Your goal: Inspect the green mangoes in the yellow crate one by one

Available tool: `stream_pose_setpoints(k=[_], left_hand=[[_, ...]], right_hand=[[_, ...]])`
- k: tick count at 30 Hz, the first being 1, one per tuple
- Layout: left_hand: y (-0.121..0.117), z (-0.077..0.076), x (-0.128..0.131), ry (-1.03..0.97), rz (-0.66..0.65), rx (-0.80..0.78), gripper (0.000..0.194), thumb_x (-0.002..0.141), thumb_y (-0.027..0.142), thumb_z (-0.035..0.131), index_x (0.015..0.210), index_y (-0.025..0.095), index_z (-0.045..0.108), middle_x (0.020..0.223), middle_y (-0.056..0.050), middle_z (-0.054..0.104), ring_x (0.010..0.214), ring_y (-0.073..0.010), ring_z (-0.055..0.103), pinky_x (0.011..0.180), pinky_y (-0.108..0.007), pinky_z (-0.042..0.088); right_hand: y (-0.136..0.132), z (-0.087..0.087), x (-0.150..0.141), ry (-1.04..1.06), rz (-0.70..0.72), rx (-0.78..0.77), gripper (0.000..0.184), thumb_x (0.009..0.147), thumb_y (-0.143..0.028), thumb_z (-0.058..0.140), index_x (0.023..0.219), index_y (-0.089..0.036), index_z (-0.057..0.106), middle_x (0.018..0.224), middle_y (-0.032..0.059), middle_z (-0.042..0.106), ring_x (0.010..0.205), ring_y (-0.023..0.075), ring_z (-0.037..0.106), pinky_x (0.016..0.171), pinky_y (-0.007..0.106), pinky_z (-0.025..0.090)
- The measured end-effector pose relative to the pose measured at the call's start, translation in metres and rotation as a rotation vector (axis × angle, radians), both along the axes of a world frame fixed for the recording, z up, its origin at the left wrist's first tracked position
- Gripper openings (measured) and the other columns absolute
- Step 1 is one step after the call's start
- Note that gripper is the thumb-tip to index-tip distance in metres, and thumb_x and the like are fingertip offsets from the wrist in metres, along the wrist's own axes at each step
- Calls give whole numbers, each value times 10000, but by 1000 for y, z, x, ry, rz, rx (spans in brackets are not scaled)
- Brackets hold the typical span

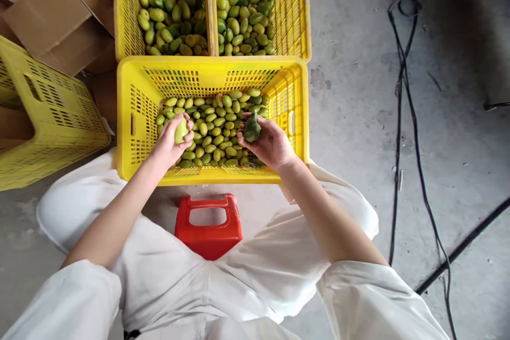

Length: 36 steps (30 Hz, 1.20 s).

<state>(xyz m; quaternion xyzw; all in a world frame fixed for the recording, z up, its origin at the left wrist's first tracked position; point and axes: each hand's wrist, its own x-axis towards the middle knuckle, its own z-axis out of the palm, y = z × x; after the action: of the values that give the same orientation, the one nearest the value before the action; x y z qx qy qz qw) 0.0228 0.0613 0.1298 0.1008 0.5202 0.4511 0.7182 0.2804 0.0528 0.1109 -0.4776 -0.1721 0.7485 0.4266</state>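
My left hand (174,135) is closed around a pale yellow-green oval fruit (181,131), above the left part of the near yellow crate (213,174). On the right side, my right hand (268,141) grips a dark green fruit (252,127) with a narrower top, its fingers curled beneath. Below both hands, many small green and yellowish oval fruits (218,131) cover the bottom of this crate. Parts of the pile are hidden behind my hands. The exact kind of fruit cannot be told.
Behind stands another yellow crate (212,5), split by a divider, with more fruits on both sides. A tilted yellow crate (51,117) and cardboard boxes (48,16) lie left. A red plastic stool (209,234) is between my legs. Black cables (414,117) run across the floor at right.
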Motion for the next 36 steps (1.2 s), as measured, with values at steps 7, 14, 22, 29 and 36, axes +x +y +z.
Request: stream_pose_setpoints(k=[7, 14, 22, 29, 36], left_hand=[[-5, 0, 2, -55, 67, 14, 215, 1045, 403, 849, 1042, 247, 701, 1087, -44, 834, 977, -192, 837, 812, -264, 685], [-9, 6, -1, -116, -91, 24, 517, 796, 261, 1089, 949, 257, 595, 828, 55, 597, 617, -69, 580, 493, -139, 427], [-6, 0, -3, -106, -191, 18, 486, 768, 366, 1102, 894, 233, 652, 802, 36, 598, 573, -80, 537, 429, -163, 323], [-5, -1, 0, -75, -14, -34, 278, 1039, 431, 866, 962, 213, 712, 941, -36, 763, 784, -168, 760, 686, -269, 624], [-9, -9, -4, -81, -31, 66, 487, 860, 367, 1094, 916, 248, 625, 765, 72, 619, 584, -82, 584, 595, -225, 479]], right_hand=[[-1, -8, 3, -30, -32, 0, 734, 580, -341, 1183, 993, -291, 579, 872, -74, 694, 803, 152, 707, 650, 259, 609], [-2, -1, 4, -18, 86, 5, 793, 546, -495, 1213, 924, -280, 549, 742, -94, 520, 593, 88, 462, 489, 208, 306], [0, -4, 4, -56, 7, -27, 443, 755, -498, 1002, 968, -289, 674, 889, 0, 710, 817, 213, 694, 654, 314, 586], [0, -1, 1, -39, 12, 9, 535, 646, -337, 1051, 1083, -276, 749, 870, -40, 707, 797, 161, 665, 685, 271, 576], [1, -5, 8, -32, 60, -15, 552, 630, -286, 1086, 950, -261, 636, 803, -69, 568, 627, 76, 427, 497, 173, 300]])
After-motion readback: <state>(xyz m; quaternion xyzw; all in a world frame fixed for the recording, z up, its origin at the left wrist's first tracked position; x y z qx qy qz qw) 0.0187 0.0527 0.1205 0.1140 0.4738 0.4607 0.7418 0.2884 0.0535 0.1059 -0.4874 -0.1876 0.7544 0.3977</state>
